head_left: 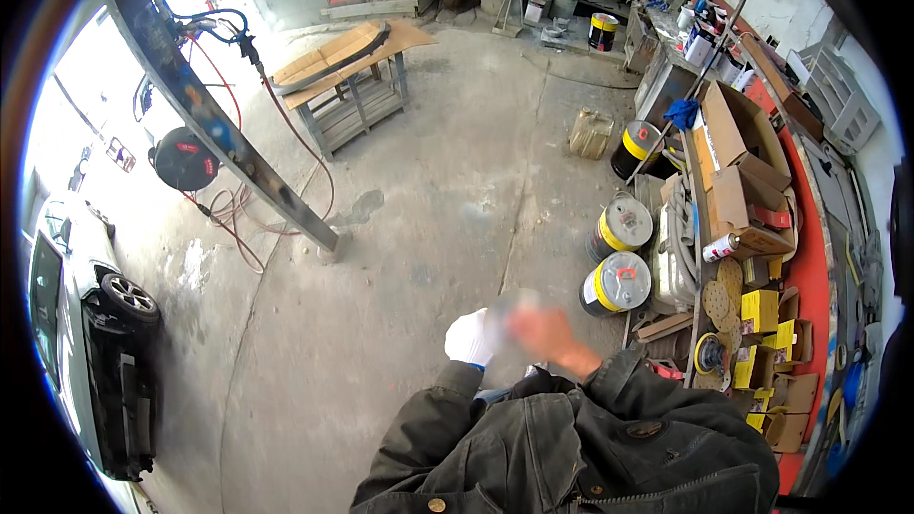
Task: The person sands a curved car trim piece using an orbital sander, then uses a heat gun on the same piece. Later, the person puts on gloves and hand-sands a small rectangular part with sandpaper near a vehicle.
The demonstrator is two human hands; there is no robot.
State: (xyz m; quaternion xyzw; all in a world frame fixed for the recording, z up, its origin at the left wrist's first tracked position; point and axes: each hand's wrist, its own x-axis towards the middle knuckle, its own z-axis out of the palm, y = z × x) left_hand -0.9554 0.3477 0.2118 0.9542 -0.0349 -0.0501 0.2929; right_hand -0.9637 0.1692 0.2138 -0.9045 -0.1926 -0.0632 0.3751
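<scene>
My left hand (468, 337) wears a white glove with a blue cuff edge. It is held in front of my body, over the concrete floor (409, 257). Close to it on the right is my right hand (549, 335), which is bare and smeared. A blurred patch lies where the two hands meet and hides the fingers of both. Whether anything is between the hands cannot be made out. Both forearms are in dark jacket sleeves.
At right, lidded drums (621, 283) stand beside a bench bearing open cardboard boxes (747, 195), yellow boxes (759, 310), sanding discs (721, 295) and a sander (709, 354). A steel post (224, 124) with hoses rises at left. A car (86, 305) and wooden-topped table (333, 62) stand further off.
</scene>
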